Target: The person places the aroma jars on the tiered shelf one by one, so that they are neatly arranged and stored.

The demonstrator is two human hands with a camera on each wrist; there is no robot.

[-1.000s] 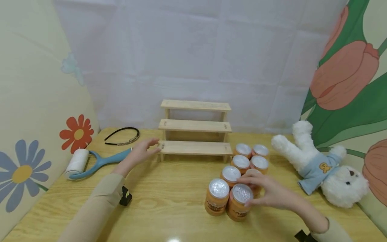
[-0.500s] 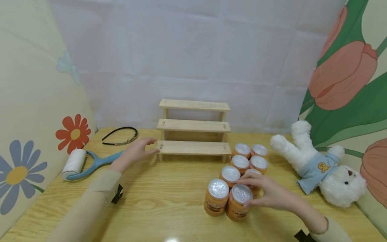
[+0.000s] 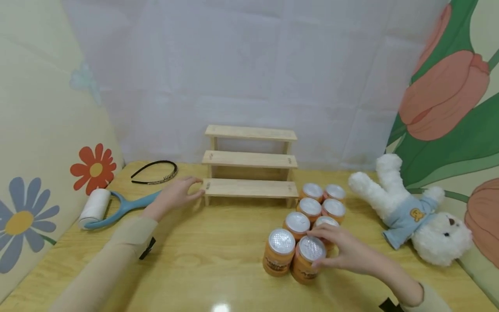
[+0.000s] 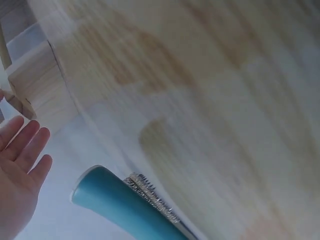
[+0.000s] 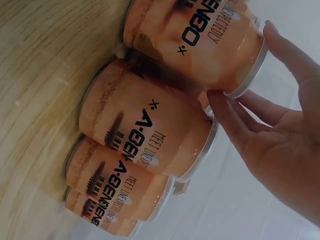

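My right hand (image 3: 347, 253) pinches the top of the nearest right-hand can (image 3: 305, 269), thumb on one side of its rim and fingers on the other. This can is orange with a silver lid and stands upright on the table. Close on its left is another orange can (image 3: 278, 260), and several more stand in two rows behind. In the right wrist view the thumb and fingertips lie at the edge of the held can (image 5: 200, 45). My left hand (image 3: 175, 194) is beside the left end of a three-tier wooden stand (image 3: 249, 188), fingertips right at its lowest step, fingers loosely bent.
A blue-handled lint roller (image 3: 124, 212) lies left, partly behind my left forearm. Beyond it is a black headband (image 3: 169, 175). A white plush toy (image 3: 413, 212) in a blue shirt lies at the right. A white cloth (image 3: 249, 65) hangs behind the wooden table (image 3: 218, 264).
My left hand has shifted slightly left and is still at the stand's end. The right hand keeps its place on the can, and the cans have not moved. The head view shifts slightly.
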